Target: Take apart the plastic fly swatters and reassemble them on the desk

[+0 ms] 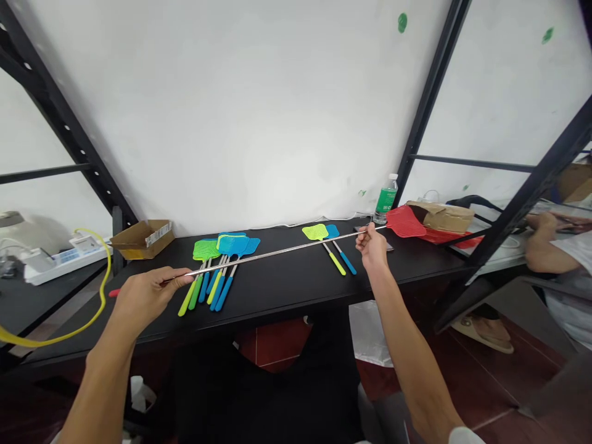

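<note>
The left hand [148, 295] is gripping the handle end of the red swatter [406, 223], whose smooth metal rod [277, 251] is apparently already extended, slanting above the black table [282, 290]. Beneath it, bunched green and blue plastic swatters [238, 246] are lying short-shafted, seemingly unextended, as is a lime-and-blue pair [316, 232] farther right. The right hand [371, 245] is pinching the rod beside the flat, mesh-like red head.

The black table [282, 280] carries a green-labelled bottle [385, 202]. Left of the bottle lie two swatters [315, 232]; farther left of it, an overlapping bunch of green and blue swatters [230, 245]; farthest left, an open cardboard box [139, 250].
</note>
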Demonstrator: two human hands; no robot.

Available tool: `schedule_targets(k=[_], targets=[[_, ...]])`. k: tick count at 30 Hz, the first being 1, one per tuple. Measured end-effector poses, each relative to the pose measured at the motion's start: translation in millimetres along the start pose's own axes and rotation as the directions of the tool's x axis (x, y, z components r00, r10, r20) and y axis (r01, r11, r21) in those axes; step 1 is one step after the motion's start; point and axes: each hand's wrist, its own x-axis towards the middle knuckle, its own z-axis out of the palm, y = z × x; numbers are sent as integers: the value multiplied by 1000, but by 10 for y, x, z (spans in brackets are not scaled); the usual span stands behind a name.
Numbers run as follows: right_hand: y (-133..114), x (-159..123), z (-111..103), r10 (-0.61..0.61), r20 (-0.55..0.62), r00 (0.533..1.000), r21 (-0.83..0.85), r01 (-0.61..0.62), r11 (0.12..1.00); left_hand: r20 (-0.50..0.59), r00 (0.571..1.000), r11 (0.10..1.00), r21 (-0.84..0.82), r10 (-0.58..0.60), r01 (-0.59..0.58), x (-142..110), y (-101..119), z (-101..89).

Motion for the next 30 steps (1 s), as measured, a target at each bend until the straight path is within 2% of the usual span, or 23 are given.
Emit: schedule_targets(k=[3,6,8,10,11,12,14,15,17,19,22,24,27,30], targets=[[83,-44,72,38,-7,999,40,-37,999,-114,990,996,48,76,-71,14,18,-36],[145,-82,142,66,4,998,78,-66,995,-287,936,978,92,206,-187,7,243,-76],[157,-107,182,78,17,997,91,-79,993,-431,882,981,49,190,-187,-22,478,-79],[155,-137,222,85,26,996,103,-88,991,-504,854,984,-39,131,-175,-61,695,-49],[153,-154,244,90,31,995,110,-93,990,-472,875,979,-106,107,-177,-79,772,-21],[153,-170,265,96,39,995,118,-100,988,-386,920,968,-196,71,-157,-93,820,13],[158,-201,301,106,69,992,124,-114,986,-140,990,926,-375,-9,-45,-100,835,91],[161,-214,313,111,89,990,120,-121,985,-20,998,892,-450,-51,37,-93,811,129],[165,-235,320,123,131,984,94,-136,986,112,983,796,-576,-144,183,-62,731,189],[156,-249,306,132,166,977,52,-143,988,124,957,639,-721,-261,268,-22,644,219],[124,-262,257,121,208,970,-23,-119,993,157,900,349,-884,-405,312,30,541,217],[100,-264,217,103,232,967,-61,-91,994,191,869,230,-918,-456,323,53,490,206],[58,-250,167,90,230,969,-96,-70,993,195,836,190,-924,-513,333,69,436,205],[-3,-223,163,100,192,976,-99,-82,992,196,836,205,-918,-512,341,64,420,218]])
